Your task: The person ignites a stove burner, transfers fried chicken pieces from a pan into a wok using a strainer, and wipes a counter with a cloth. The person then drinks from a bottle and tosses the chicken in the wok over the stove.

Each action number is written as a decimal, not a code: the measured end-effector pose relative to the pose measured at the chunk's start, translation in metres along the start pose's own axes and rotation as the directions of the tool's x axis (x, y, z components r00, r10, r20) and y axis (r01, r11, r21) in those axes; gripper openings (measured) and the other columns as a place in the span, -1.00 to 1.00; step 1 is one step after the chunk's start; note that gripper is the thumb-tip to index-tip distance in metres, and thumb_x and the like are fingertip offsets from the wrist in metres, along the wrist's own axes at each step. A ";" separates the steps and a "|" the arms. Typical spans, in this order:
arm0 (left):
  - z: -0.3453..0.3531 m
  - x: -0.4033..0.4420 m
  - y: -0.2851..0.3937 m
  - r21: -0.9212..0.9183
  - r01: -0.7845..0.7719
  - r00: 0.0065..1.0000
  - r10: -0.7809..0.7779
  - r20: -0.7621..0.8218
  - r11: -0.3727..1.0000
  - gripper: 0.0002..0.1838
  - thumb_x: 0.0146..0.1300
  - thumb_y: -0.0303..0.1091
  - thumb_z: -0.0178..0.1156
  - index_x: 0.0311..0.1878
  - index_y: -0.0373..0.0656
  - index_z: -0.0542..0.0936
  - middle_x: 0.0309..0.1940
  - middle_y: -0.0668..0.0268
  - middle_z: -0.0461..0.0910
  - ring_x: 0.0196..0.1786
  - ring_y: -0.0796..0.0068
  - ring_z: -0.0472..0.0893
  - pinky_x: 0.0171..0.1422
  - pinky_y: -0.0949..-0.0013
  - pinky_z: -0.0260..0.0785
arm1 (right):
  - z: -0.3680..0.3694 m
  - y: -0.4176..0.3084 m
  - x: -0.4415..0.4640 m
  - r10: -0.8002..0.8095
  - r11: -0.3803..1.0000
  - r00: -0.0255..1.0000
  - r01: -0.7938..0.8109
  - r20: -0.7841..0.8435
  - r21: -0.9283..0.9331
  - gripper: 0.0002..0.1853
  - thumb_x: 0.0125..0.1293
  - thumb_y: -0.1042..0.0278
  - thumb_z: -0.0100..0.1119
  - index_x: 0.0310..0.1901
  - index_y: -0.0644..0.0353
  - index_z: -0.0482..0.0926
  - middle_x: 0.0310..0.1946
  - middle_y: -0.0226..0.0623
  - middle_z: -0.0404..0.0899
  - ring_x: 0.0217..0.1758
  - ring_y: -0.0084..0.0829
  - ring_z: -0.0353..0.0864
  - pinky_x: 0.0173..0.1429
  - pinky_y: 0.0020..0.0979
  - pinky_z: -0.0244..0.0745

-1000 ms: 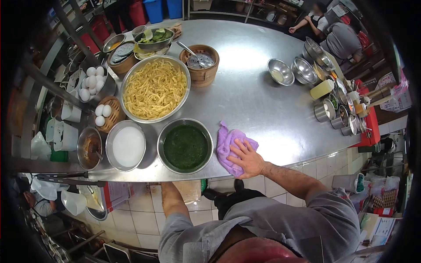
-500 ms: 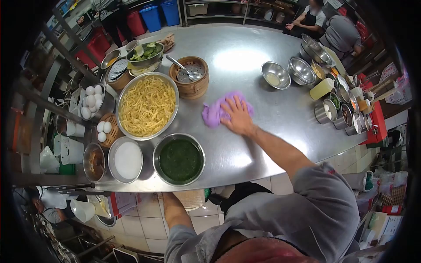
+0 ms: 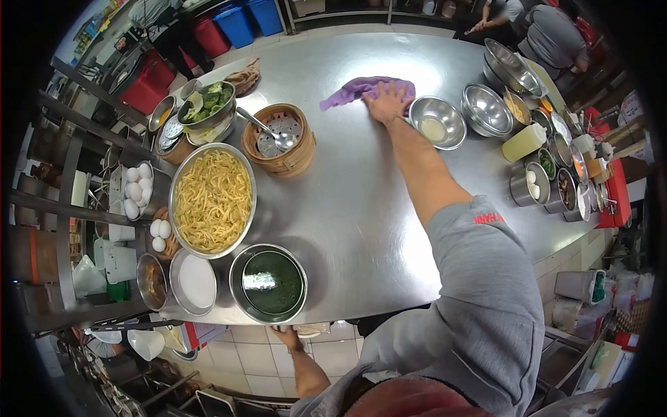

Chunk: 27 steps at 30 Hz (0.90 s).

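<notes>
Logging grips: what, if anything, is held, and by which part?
The purple cloth, pressed under the right hand toward its right end; left hand unclear.

Purple cloth [image 3: 356, 89], yellow strips [image 3: 212, 201], green liquid [image 3: 279, 286], grey sleeve [image 3: 479, 267]

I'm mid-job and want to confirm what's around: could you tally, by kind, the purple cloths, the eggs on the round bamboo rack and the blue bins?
Purple cloth, under the right hand: 1
Eggs visible on the bamboo rack: 3
Blue bins: 2
Total: 6
</notes>
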<state>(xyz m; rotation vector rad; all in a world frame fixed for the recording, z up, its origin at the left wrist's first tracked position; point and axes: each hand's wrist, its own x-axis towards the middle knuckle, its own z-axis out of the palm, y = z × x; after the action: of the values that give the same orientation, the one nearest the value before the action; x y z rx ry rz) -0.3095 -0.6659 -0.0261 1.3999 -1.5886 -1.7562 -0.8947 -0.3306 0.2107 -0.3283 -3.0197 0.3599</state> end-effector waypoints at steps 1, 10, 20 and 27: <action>-0.008 -0.009 -0.016 0.036 0.097 0.995 -0.097 0.001 0.995 -0.20 0.04 -0.43 0.20 0.30 0.04 -0.02 0.19 0.24 0.19 0.00 0.26 0.40 -0.17 0.22 0.35 | 0.006 0.008 0.003 0.012 1.000 0.999 -0.013 -0.033 -0.014 -0.24 0.15 -0.31 -0.27 0.31 -0.06 -0.03 0.36 -0.22 -0.26 0.39 0.02 -0.50 0.31 0.17 -0.48; -0.013 -0.074 -0.041 0.422 0.534 0.766 -0.630 0.126 0.733 -0.14 -0.07 -0.15 0.34 0.26 -0.06 0.07 0.00 0.24 0.38 -0.25 0.31 0.49 -0.41 0.23 0.35 | 0.001 0.000 -0.079 -0.181 0.982 0.980 0.184 -0.085 0.036 -0.29 0.18 -0.22 -0.21 0.29 -0.03 0.03 0.33 -0.08 -0.17 0.38 0.09 -0.43 0.30 0.18 -0.51; 0.005 -0.053 0.004 0.386 0.268 0.836 -0.412 0.363 0.883 -0.29 -0.02 -0.21 0.31 0.18 -0.20 0.22 -0.10 0.23 0.46 -0.31 0.43 0.50 -0.46 0.41 0.33 | -0.028 0.057 -0.280 -0.556 0.828 0.831 0.552 0.013 0.100 -0.26 0.15 -0.28 -0.20 0.27 0.02 0.10 0.33 -0.11 -0.14 0.39 0.03 -0.39 0.32 0.13 -0.47; -0.081 -0.096 -0.019 0.335 0.341 0.859 -0.436 0.267 0.878 -0.64 0.04 -0.31 0.24 -0.14 -0.28 0.42 -0.46 0.28 0.50 -0.62 0.50 0.46 -0.59 0.46 0.29 | -0.079 0.170 -0.353 -0.519 0.851 0.840 0.526 0.158 -0.004 -0.25 0.13 -0.30 -0.16 0.27 -0.02 0.10 0.34 -0.18 -0.18 0.41 -0.06 -0.41 0.36 0.01 -0.50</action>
<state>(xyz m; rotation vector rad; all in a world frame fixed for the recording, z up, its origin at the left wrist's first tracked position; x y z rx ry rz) -0.1938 -0.6245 0.0069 1.7307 -1.8886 -2.1717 -0.5085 -0.2292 0.2265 0.5477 -3.0926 0.2722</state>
